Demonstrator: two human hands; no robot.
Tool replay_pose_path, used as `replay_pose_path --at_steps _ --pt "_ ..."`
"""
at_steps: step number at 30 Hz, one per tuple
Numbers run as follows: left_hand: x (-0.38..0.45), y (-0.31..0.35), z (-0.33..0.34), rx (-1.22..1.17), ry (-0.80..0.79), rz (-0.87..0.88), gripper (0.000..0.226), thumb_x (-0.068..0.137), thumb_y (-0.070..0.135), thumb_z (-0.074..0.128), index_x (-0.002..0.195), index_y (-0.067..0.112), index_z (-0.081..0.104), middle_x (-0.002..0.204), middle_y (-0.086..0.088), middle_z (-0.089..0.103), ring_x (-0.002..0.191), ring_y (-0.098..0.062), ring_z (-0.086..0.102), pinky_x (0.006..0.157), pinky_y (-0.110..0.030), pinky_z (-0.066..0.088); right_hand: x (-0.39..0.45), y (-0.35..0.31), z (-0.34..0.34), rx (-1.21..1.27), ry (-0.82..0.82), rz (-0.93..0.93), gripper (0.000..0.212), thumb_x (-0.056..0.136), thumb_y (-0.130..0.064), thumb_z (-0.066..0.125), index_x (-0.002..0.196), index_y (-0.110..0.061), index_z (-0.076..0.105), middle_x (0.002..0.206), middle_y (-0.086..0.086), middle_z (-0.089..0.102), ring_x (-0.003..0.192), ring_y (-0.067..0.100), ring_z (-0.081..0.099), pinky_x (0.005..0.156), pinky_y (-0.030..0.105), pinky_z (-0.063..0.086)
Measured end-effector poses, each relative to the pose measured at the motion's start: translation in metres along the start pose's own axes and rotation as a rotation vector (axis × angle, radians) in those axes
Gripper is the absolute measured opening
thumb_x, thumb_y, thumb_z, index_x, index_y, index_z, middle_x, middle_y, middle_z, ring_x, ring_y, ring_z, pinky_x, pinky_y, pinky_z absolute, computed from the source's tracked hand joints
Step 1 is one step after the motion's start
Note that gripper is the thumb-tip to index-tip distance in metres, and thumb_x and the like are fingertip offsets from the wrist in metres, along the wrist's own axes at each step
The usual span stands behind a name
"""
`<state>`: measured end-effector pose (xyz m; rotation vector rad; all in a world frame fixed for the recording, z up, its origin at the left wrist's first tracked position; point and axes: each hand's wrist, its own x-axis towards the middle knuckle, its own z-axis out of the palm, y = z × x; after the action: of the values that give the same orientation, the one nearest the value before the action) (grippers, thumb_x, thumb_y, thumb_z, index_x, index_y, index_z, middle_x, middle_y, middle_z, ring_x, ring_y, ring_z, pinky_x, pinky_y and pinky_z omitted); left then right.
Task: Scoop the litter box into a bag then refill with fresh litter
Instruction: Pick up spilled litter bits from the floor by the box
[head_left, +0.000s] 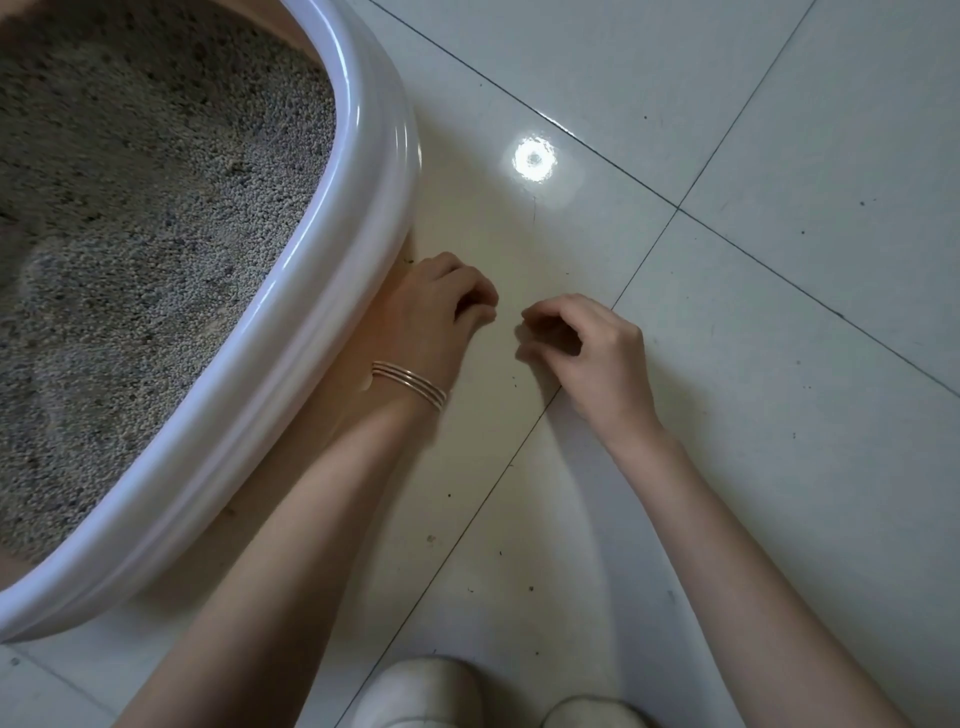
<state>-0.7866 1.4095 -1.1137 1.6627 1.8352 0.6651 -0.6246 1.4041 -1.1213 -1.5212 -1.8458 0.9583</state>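
A large white-rimmed litter box (291, 332) fills the left of the view, holding grey granular litter (145, 218) with an uneven surface. My left hand (441, 312), with a thin bracelet on the wrist, hovers just beside the box's outer wall, fingers curled in, nothing visible in them. My right hand (587, 348) is a short gap to its right over the floor tiles, fingers also curled with nothing visible in its grasp. No scoop or bag is in view.
Pale glossy floor tiles (753, 364) with dark grout lines spread right of the box, with small specks of scattered litter. A lamp reflection (532, 158) glares on a tile. Two light slipper toes (431, 691) show at the bottom edge.
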Motion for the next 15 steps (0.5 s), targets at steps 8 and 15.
replay_pose_path --at_steps 8,15 --pt "0.0 0.003 0.004 0.133 -0.022 0.066 0.004 0.072 0.009 0.066 0.074 0.007 0.063 0.078 -0.01 0.06 0.076 -0.023 0.052 0.063 -0.017 0.024 0.005 0.0 0.004 -0.039 0.046 -0.037 0.015 0.069 -0.007 0.076 0.083 -0.008 0.069 0.08 0.0 0.069 0.073 0.009 0.061 0.068 0.031 0.052" --pt "-0.014 -0.004 0.001 -0.223 0.077 -0.11 0.029 0.062 0.001 0.074 0.089 0.007 0.065 0.091 -0.005 0.056 0.074 0.01 0.053 0.067 -0.004 0.039 -0.002 0.008 -0.002 -0.082 0.077 -0.006 0.024 0.064 -0.012 0.08 0.086 -0.007 0.071 0.086 0.004 0.063 0.073 0.003 0.05 0.066 0.011 0.041"
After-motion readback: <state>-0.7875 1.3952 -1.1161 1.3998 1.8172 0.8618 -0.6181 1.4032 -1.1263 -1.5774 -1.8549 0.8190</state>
